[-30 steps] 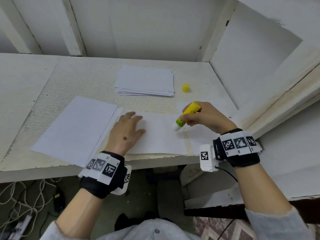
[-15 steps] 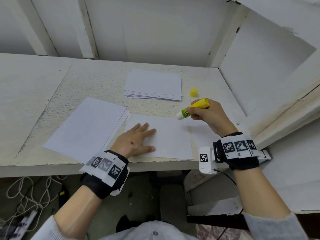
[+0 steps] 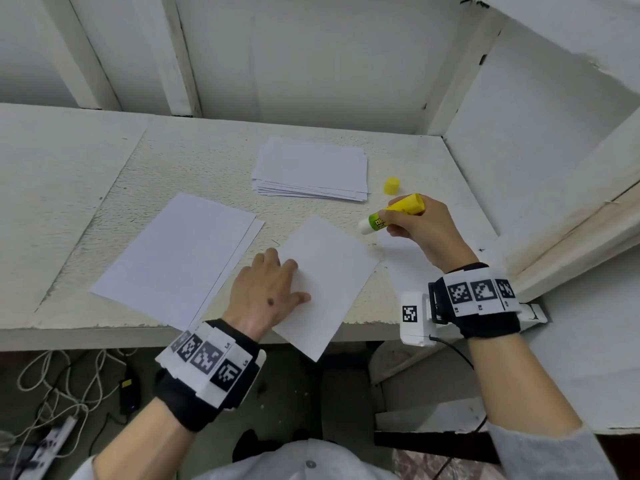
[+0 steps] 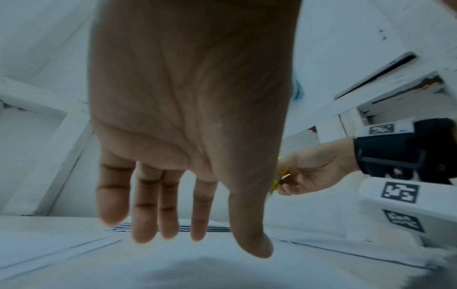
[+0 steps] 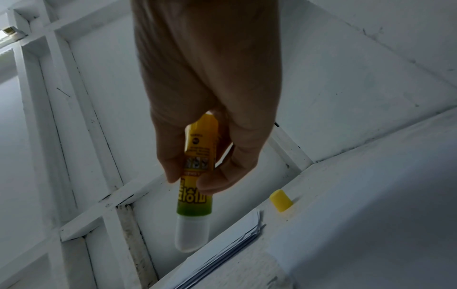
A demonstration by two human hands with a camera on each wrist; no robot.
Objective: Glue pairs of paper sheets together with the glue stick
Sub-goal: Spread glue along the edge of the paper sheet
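From the head view, the left hand (image 3: 266,292) lies flat with straight fingers on a loose sheet (image 3: 329,282) that sits skewed on the tabletop (image 3: 194,168), its near corner hanging past the front edge; the right hand (image 3: 420,230) is curled round the glue stick (image 3: 391,214), held lifted clear of the paper with its white tip pointing left. Another sheet (image 3: 405,268) lies under the right wrist, a laid pair (image 3: 173,258) rests to the left, the spare stack (image 3: 311,171) lies further back and the yellow cap (image 3: 392,186) stands just beside it. The step in hand looks like moving the loose sheet onto its partner, so it pays to square the corners first and lower one edge before smoothing outward. From the left wrist view, the left hand's fingers (image 4: 146,215) hang straight and a little apart over the paper, gripping nothing; pressing with flat pads should keep the sheet from creasing, though whether the tips touch is hard to tell. From the right wrist view, thumb and fingers pinch the stick's yellow barrel (image 5: 197,162), the white end uncovered and well above the stack; keeping it tilted away from the paper avoids stray smears, and capping it soon would be wise
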